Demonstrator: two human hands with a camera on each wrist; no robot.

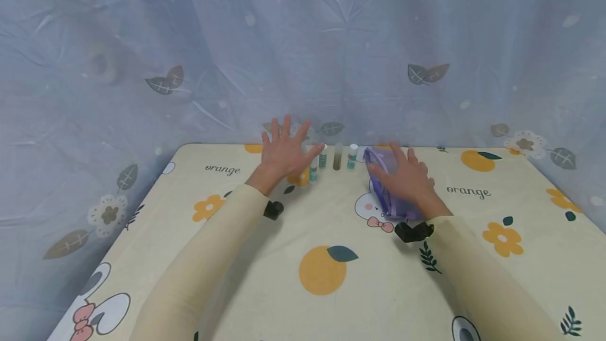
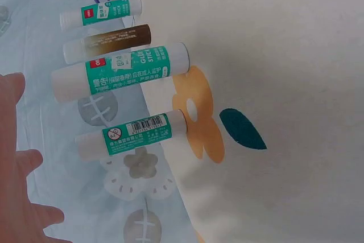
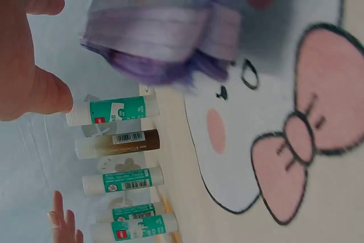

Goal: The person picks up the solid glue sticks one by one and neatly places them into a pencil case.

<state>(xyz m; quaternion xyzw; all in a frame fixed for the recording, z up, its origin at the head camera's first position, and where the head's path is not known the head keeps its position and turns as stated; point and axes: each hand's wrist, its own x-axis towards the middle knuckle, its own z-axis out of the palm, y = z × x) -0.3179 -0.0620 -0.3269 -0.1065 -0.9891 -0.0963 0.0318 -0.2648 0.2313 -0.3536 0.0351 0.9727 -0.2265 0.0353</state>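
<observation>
My left hand (image 1: 284, 159), fingers spread, is held beside a row of several upright glue sticks at the table's far edge. A white glue stick with a green label (image 1: 313, 172) stands nearest its thumb. Others in the row are a brown-and-clear stick (image 1: 337, 158) and another green-labelled glue stick (image 1: 352, 157). To the right, my right hand (image 1: 408, 177) is over a translucent purple zip pouch (image 1: 383, 199), its thumb and fingers apart and not curled round it. In the right wrist view, the pouch's pale zip band (image 3: 148, 32) shows beside the fingers.
A cream cloth with printed oranges and flowers covers the table (image 1: 265, 288). Behind its far edge hangs a blue-grey patterned curtain (image 1: 303, 51). Dark wrist-worn devices, such as the right wrist camera (image 1: 414, 232), sit below each hand.
</observation>
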